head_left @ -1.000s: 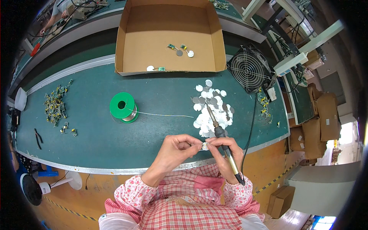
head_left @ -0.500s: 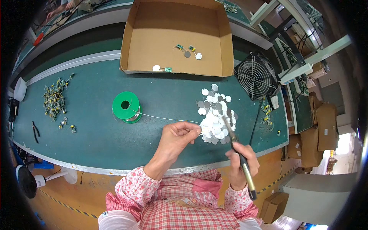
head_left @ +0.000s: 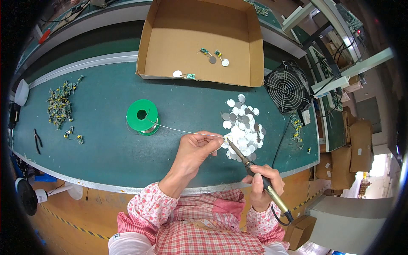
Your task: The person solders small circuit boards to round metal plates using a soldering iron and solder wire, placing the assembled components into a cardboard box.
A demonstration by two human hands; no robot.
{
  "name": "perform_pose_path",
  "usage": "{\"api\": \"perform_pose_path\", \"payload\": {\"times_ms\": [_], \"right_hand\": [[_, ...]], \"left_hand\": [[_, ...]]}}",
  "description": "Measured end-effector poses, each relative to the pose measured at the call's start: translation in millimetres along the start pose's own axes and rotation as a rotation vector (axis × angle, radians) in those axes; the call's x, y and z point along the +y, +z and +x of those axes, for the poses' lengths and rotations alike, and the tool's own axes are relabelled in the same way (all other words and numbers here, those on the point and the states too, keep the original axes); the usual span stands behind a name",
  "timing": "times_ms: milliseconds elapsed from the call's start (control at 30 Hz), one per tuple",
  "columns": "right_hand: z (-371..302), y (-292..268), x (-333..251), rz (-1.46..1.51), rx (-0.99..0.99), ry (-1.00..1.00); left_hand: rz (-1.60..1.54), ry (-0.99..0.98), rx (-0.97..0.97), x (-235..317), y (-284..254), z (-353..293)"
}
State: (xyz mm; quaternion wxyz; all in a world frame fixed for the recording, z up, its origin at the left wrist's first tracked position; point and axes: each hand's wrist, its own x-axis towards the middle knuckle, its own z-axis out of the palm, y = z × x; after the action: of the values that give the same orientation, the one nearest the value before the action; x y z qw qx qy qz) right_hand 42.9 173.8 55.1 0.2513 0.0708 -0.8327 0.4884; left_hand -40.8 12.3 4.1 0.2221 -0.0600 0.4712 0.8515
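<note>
My left hand (head_left: pixel 190 155) is closed in a pinch on thin solder wire (head_left: pixel 178 129), which runs from a green spool (head_left: pixel 148 111) standing to the left. In my right hand (head_left: pixel 263 182) is a soldering iron (head_left: pixel 278 202), held like a pen. Its tip points up and left, close to the left fingertips at the near left edge of a pile of white and grey round discs (head_left: pixel 244 129). Whether the tip touches the wire or a disc, I cannot tell. A possible small part in the left fingertips is too small to make out.
Beyond the discs stands an open cardboard box (head_left: pixel 195 34) holding a few small circuit boards with discs attached. A black fan (head_left: pixel 285 87) is at the right. Circuit boards (head_left: pixel 59 106) are heaped at the left near pliers (head_left: pixel 38 140); more boards (head_left: pixel 296 127) lie right.
The soldering iron's tip has moved left and down from over the discs to near my left fingertips. My left hand keeps its pinch on the wire; the whole view has shifted slightly.
</note>
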Motion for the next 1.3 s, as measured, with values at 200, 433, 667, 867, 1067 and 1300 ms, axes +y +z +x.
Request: {"api": "perform_pose_path", "payload": {"times_ms": [200,433,667,867,1067,1300], "right_hand": [[2,2,0,-0.024,-0.032,-0.002],[5,1,-2,-0.103,-0.109,-0.132],[-5,6,5,-0.125,-0.06,-0.197],[-7,22,4,0.004,0.151,0.261],[-11,30,18,0.208,0.08,0.381],[-9,17,17,0.177,0.049,0.366]], "left_hand": [[-0.012,0.005,-0.016,2,-1,-1],[-0.031,-0.022,-0.02,2,-1,-3],[-0.021,-0.028,0.009,-2,-4,-4],[0.019,-0.086,-0.014,-2,-1,-10],[0.173,-0.124,-0.165,-9,8,-24],[0.232,-0.167,-0.335,-4,5,-19]]}}
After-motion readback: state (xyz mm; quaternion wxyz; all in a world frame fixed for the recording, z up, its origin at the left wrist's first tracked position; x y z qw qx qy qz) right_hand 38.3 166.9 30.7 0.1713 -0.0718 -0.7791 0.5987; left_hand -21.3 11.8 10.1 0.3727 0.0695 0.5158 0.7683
